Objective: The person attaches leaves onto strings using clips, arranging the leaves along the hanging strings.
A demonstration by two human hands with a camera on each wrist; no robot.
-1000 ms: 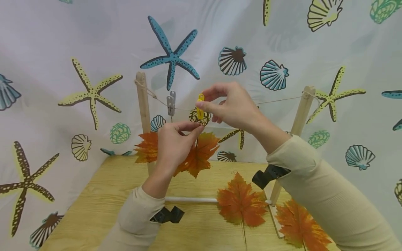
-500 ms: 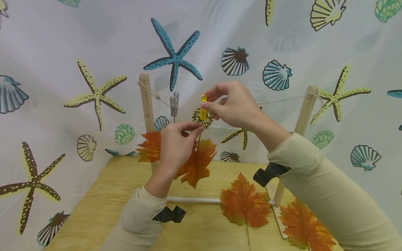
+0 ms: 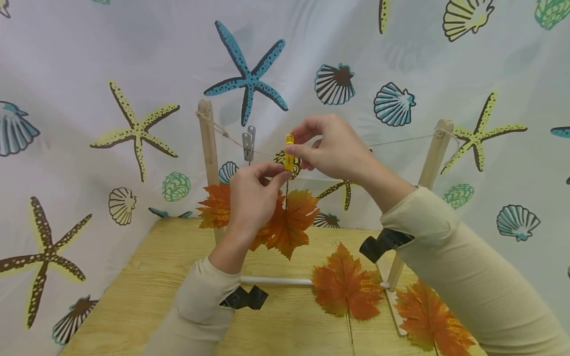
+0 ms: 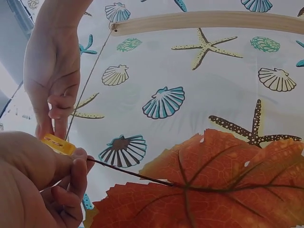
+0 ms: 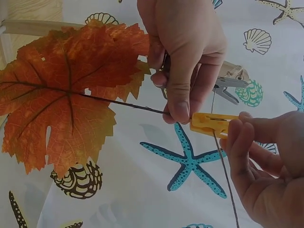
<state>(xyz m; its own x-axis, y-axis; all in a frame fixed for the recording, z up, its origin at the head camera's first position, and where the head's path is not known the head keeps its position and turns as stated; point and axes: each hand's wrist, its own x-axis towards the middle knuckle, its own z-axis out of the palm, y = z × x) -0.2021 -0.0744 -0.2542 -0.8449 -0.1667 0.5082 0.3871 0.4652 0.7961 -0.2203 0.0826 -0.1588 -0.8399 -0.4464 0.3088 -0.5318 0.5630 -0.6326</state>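
1. Behind everything hangs a white cloth printed with starfish and shells [image 3: 111,59], above a pale wooden tabletop [image 3: 147,287].
2. Between two wooden posts [image 3: 207,143] runs a thin twine line [image 3: 401,141]; a grey clothes peg [image 3: 248,143] is clipped on it at the left.
3. Right hand [image 3: 331,151] pinches a small yellow plastic peg [image 3: 289,152] on the line.
4. Left hand [image 3: 251,198] pinches the stem of an orange maple leaf [image 3: 289,222] just below that peg.

Light wooden table [image 3: 147,287], two orange leaves [image 3: 345,287], wooden rack base [image 3: 276,282]
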